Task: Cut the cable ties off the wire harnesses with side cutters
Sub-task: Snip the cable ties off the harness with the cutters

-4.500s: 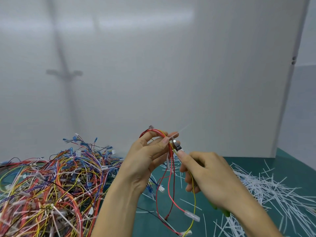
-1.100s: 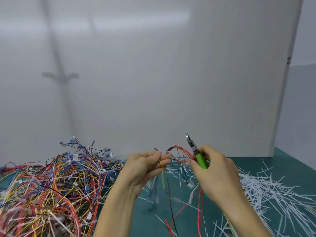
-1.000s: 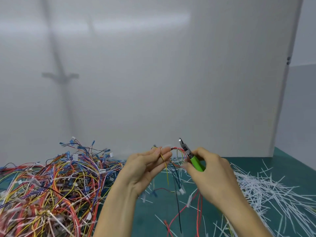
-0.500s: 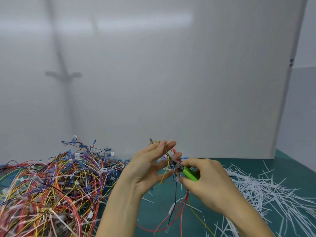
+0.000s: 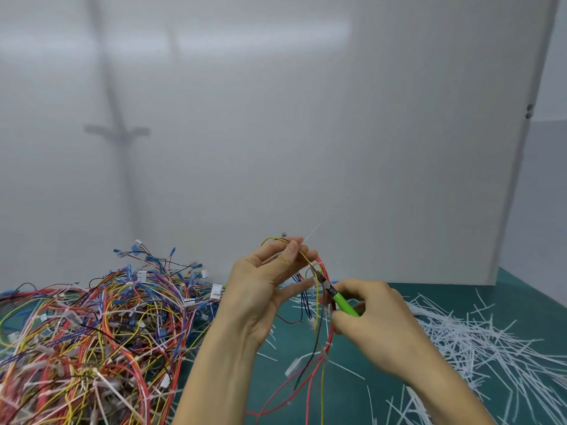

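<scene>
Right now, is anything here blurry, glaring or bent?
Head view: soft, even light, with a pale glare band high on the white panel and a faint cross-shaped shadow at its left; the panel's right edge leans, bent by the wide lens; the right hand gripping the cutters and the wire pile at the lower left corner look smeared.

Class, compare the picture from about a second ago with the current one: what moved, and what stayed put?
The right hand tipped the side cutters from pointing up, clear of the wires, leftward, so their tip now sits among the wire harness strands beside the fingers of the left hand. That hand lifted the harness slightly. Both grips, the tangled pile and the cut ties stayed.
</scene>
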